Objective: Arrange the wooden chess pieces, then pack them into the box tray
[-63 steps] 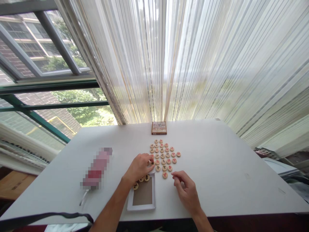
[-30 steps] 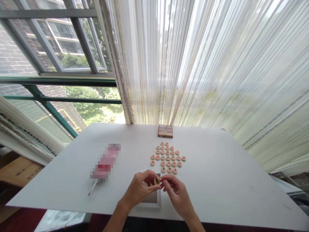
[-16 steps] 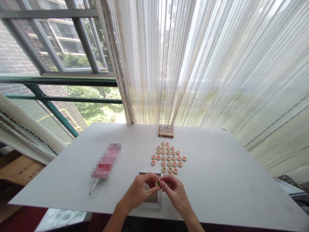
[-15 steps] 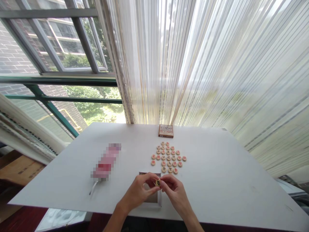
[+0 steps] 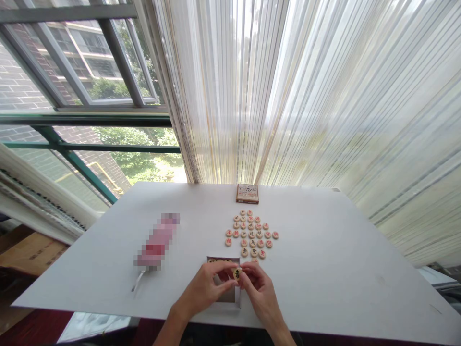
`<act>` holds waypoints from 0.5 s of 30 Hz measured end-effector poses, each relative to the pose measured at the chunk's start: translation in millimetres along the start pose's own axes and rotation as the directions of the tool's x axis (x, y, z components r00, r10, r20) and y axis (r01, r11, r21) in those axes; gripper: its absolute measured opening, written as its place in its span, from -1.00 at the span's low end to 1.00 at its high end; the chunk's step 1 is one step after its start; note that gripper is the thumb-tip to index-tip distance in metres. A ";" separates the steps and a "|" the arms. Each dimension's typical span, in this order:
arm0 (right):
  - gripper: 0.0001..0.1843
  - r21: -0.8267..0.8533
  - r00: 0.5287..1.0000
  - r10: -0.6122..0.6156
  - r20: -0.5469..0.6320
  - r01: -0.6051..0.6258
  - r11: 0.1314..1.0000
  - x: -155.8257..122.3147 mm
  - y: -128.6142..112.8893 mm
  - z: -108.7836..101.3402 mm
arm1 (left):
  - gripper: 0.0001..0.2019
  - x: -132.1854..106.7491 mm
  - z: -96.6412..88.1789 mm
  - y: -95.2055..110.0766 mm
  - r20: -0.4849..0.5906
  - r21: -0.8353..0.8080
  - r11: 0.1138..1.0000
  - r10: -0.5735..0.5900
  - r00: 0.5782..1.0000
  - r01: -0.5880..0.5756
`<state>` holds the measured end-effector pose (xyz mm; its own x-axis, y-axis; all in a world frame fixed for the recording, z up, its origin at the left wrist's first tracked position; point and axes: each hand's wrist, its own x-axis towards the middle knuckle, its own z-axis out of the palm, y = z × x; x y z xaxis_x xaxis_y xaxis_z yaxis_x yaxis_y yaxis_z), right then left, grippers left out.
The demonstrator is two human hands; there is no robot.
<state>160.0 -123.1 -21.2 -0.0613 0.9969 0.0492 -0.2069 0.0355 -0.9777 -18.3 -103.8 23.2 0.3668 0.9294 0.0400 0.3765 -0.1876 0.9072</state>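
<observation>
A round wooden Chinese chess piece [image 5: 236, 274] with a black character is pinched between my two hands. My left hand [image 5: 205, 286] has its thumb and fingertips at the piece's left side. From the right, my right hand [image 5: 261, 288] presses its thumb and fingers against the same piece. Below them sits an open box tray [image 5: 226, 305], partly covered by my left hand, with several pieces [image 5: 220, 261] along its far end. Just beyond my right fingers, another piece [image 5: 255, 261] with a red mark is partly hidden. Farther off, several red and black pieces [image 5: 251, 235] lie face up in loose rows.
A printed box lid [image 5: 247, 193] lies at the far edge of the white table [image 5: 324, 269]. On the left is a pixelated pink item [image 5: 158, 242] with a pale strap [image 5: 138, 280]. Sheer curtains [image 5: 306, 96] and a window [image 5: 90, 62] stand behind the table.
The held piece has turned a little, showing more of its face. Pieces in the tray and the red-marked one beyond my right fingers show more now. Both hands stay nearly in place.
</observation>
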 end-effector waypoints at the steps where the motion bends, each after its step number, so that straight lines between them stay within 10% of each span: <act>1: -0.68 -0.002 1.000 -0.002 -0.014 0.002 1.000 -0.5 1.7 -1.1 | -0.68 0.3 -2.0 -2.6 -0.019 0.003 1.000 0.007 1.000 -0.007; 7: -0.75 -0.069 0.993 -0.082 -0.085 0.076 0.995 -2.9 7.3 -7.3 | -0.78 -0.1 -21.5 -30.6 -0.293 0.162 0.985 0.111 0.950 -0.065; 15: -0.73 -0.063 0.991 -0.115 -0.068 0.111 0.992 -1.1 10.3 -5.6 | -0.80 -9.2 -25.9 -56.5 -0.383 0.258 0.965 0.141 0.913 -0.040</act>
<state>163.4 -123.5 -32.5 0.0296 0.9887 0.1471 -0.1506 0.1499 -0.9772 -65.0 -93.5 -17.6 0.0618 0.9439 0.3245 0.5681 -0.3006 0.7661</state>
